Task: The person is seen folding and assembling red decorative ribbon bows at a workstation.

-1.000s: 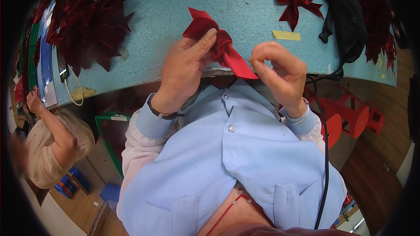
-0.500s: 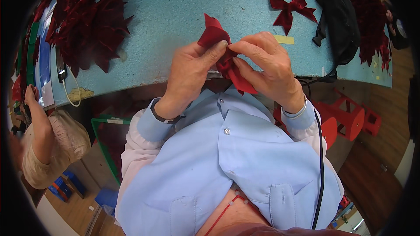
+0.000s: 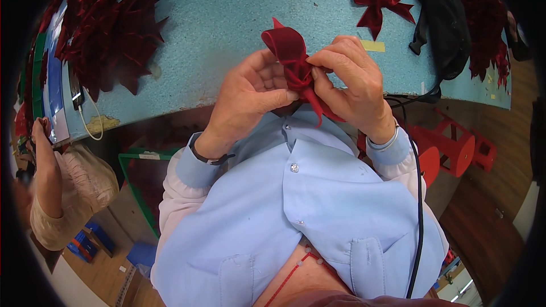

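Observation:
A dark red velvet bow (image 3: 291,51) is held upright between my hands, over the table's near edge. Its loop stands up at the top, a knot sits in the middle and a tail hangs down on the right. My left hand (image 3: 247,91) supports it from the left, thumb at its lower side and fingers curled behind, their tips partly hidden. With thumb and forefinger, my right hand (image 3: 350,82) pinches the bow's right side by the knot. Beyond my right hand, a finished-looking red bow (image 3: 380,7) lies flat on the blue table (image 3: 222,17).
Red velvet bows pile up at the left (image 3: 111,34) and far right (image 3: 480,23). A black bag (image 3: 443,28) and a yellow strip (image 3: 372,46) lie on the right side. A white cable (image 3: 94,119) hangs over the edge. At left another person's arm (image 3: 48,170) reaches the table; red stools (image 3: 449,148) stand below right.
My left thumb has moved down from the upper loop to beneath the knot, and the left fingers have opened out behind. The bow has turned, showing its loop and knot more fully.

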The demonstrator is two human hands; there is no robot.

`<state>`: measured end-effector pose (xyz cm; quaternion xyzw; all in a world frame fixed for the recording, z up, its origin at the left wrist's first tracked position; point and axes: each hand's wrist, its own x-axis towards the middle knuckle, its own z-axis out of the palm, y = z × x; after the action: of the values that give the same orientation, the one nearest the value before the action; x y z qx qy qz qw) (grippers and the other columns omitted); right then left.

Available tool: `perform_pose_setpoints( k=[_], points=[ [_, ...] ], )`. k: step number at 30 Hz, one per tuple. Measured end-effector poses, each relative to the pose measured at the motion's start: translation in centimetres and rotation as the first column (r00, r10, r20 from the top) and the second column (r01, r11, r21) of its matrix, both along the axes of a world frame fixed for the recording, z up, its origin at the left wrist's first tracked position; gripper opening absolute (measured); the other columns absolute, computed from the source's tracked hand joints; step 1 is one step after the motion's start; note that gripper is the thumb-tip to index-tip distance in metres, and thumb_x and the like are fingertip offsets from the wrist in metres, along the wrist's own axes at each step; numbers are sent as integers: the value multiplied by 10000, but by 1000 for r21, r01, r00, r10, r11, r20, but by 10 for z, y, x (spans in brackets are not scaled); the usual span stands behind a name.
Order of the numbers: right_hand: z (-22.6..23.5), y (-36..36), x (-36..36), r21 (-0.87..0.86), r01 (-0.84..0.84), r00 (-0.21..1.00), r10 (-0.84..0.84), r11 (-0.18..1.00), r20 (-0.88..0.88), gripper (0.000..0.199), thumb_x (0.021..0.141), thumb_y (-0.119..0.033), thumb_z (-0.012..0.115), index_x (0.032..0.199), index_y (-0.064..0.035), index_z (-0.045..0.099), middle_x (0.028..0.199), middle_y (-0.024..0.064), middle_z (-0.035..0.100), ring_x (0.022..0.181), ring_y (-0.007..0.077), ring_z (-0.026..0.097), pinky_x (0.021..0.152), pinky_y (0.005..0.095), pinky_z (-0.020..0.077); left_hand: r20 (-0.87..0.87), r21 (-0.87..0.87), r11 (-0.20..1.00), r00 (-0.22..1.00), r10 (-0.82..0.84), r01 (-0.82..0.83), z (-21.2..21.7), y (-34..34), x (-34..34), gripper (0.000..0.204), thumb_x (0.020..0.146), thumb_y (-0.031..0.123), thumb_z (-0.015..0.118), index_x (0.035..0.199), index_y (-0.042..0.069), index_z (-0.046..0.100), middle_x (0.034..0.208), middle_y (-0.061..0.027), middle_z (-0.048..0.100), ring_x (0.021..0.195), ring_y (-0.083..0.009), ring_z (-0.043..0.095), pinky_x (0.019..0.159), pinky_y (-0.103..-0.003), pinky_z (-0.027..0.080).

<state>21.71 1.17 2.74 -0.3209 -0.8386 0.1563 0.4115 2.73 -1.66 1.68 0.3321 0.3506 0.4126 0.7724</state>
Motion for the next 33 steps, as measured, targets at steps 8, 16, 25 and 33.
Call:
perform_pose_setpoints(
  k=[8,16,25,33],
  points=[
    [-4,2,4,-283,67,988,-103,957,-113,160,688,80,597,840,33,589,737,88,585,647,159,542,575,245,432,-41,-3,1000,999,8,-9,-5,14,9,485,735,-99,570,1200,-45,442,1080,-117,575,949,-167,594,810,-268,494],
    [-14,-1,16,-785,-79,903,-289,615,-317,193,700,76,597,883,13,607,765,80,593,662,144,553,604,233,446,-79,39,999,997,-27,30,-12,14,20,453,738,-93,563,1177,-42,465,1076,-108,578,949,-165,593,849,-287,492],
    [-23,13,32,-96,-65,997,60,993,-50,222,701,80,621,908,0,613,845,93,596,734,182,566,630,278,462,20,-51,998,999,-32,33,-15,13,25,426,759,-41,606,1165,-25,478,1063,-95,577,943,-155,584,831,-286,484],
    [-9,12,38,-322,-76,960,-18,944,-279,177,708,64,636,879,26,613,822,100,588,682,202,548,591,290,438,38,-104,993,997,65,-61,-21,22,32,347,756,23,690,1052,18,508,998,-75,577,901,-156,588,774,-273,491]
  ],
)
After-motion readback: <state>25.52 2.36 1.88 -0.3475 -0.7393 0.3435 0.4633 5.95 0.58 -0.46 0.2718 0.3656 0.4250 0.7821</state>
